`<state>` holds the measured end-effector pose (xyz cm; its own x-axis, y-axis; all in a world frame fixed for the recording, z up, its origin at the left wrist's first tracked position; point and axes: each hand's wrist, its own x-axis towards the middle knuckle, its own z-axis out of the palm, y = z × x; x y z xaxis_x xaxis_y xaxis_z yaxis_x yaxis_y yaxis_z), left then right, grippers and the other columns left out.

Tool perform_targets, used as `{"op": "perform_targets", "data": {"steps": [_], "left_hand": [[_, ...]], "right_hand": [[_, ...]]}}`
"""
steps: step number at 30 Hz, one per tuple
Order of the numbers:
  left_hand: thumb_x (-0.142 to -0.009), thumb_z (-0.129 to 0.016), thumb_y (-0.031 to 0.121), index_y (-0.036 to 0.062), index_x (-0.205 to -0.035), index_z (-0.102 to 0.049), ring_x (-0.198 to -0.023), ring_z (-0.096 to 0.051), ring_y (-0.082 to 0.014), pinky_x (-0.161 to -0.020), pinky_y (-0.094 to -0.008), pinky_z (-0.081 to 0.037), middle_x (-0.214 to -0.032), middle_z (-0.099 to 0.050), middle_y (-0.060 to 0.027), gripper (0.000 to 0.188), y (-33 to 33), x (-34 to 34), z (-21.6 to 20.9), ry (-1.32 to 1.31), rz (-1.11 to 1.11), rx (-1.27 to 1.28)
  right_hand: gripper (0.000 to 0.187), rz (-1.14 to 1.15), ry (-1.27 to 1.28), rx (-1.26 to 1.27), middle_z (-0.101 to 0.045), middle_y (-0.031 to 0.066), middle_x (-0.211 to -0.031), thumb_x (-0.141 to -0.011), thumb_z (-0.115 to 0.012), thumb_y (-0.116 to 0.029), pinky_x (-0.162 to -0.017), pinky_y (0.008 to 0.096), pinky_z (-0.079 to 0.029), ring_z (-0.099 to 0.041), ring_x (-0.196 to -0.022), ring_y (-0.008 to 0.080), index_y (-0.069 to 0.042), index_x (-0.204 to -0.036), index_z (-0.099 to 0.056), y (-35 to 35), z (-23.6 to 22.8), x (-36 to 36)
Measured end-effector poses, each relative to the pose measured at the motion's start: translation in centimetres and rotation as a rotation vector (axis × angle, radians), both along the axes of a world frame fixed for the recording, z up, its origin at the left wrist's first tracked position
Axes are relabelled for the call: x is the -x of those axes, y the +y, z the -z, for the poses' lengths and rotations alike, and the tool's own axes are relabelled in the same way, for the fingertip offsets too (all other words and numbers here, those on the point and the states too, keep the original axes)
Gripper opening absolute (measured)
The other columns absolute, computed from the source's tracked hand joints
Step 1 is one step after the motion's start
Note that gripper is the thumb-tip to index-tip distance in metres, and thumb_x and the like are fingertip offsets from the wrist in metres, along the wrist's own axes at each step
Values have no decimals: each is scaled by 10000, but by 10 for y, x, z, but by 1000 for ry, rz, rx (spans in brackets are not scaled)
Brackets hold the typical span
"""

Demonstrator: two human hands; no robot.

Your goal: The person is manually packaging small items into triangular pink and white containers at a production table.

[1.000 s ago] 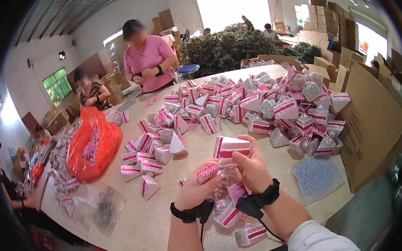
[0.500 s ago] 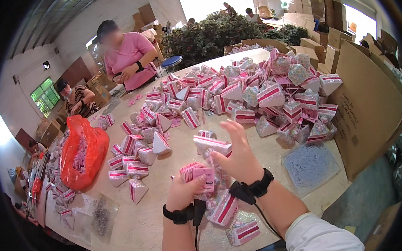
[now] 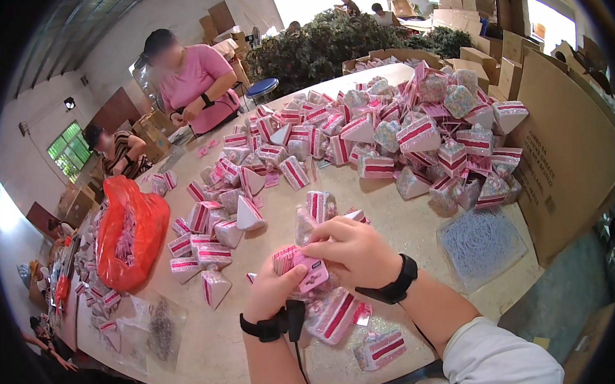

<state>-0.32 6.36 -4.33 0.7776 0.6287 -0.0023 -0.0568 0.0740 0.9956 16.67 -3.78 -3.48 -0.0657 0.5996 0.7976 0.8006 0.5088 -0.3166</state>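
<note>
My left hand (image 3: 272,288) is closed round a small stack of pink card tags (image 3: 312,275), its thumb pressed on the front tag. At the upper edge of that tag, the fingertips of my right hand (image 3: 355,250) are pinched together; whatever they grip is too small to make out. Under my hands lies a glittery cake-slice ornament (image 3: 335,319), white with a red-pink band. Another cake slice (image 3: 382,350) rests nearer to me. Just beyond my fingers stands one more slice (image 3: 320,206), and my right hand partly covers others there.
A large heap of cake slices (image 3: 418,136) spreads over the far table, with a smaller group (image 3: 207,248) at left. A red plastic bag (image 3: 149,250) stands further left. Pale blue strings (image 3: 481,246) lie at right beside a tall cardboard sheet (image 3: 567,160). A person in pink (image 3: 196,80) works across the table.
My right hand, spread beside a cake slice before, has come down and left and closed at the tags. The front tag has tilted in my left hand.
</note>
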Motion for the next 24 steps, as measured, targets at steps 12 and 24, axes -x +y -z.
{"op": "perform_targets", "data": {"steps": [12, 24], "left_hand": [[-803, -670, 111, -21, -1109, -589, -1134, -488, -185, -974, -311, -358, -1191, -549, -115, 343, 9, 16, -17, -70, 301, -274], [-871, -579, 103, 0, -1080, -595, -656, -477, -40, -576, -171, -390, -825, -571, 17, 234, 19, 41, -19, -16, -282, -204]], "right_hand": [[96, -184, 1010, 522, -600, 40, -763, -832, -613, -39, -625, 241, -464, -557, -698, 81, 23, -899, -583, 10, 15, 11], [202, 590, 271, 513, -631, 132, -896, -792, -569, -122, -772, 381, -482, -611, -875, 293, -15, -954, -624, -5, 36, -72]]}}
